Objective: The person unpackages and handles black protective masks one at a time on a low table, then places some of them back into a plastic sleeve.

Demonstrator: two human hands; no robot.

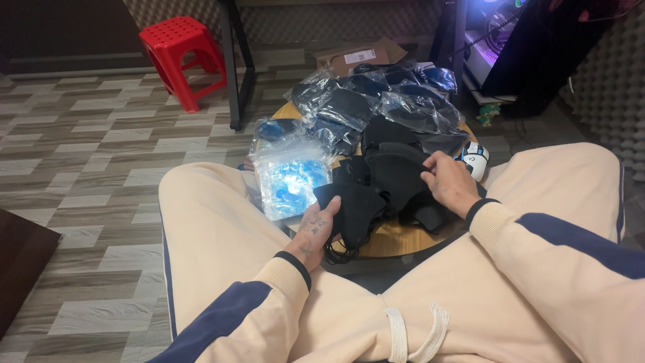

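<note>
Black face masks (393, 178) lie in a loose heap on the small round wooden table (393, 242), between the person's knees. Left hand (316, 232) holds one mask (353, 205) at the near edge of the heap, fingers (330, 205) pinching its fabric, ear loops hanging off the table rim. Right hand (449, 181) rests on the heap's right side, fingers (430, 163) curled and pinching a fold of another black mask.

Judgement: to separate one mask cleanly, the right hand should hold the heap down while the left pulls flat toward the body, so loops don't snag neighbours.

Outward: stack of clear plastic sleeves (292, 178) just left of the heap, bagged masks (376, 101) piled behind it, white mouse (476, 158) at the right edge. Cardboard box (359, 57) further back, red plastic stool (183, 57) well apart on the tiled floor (87, 168)
</note>
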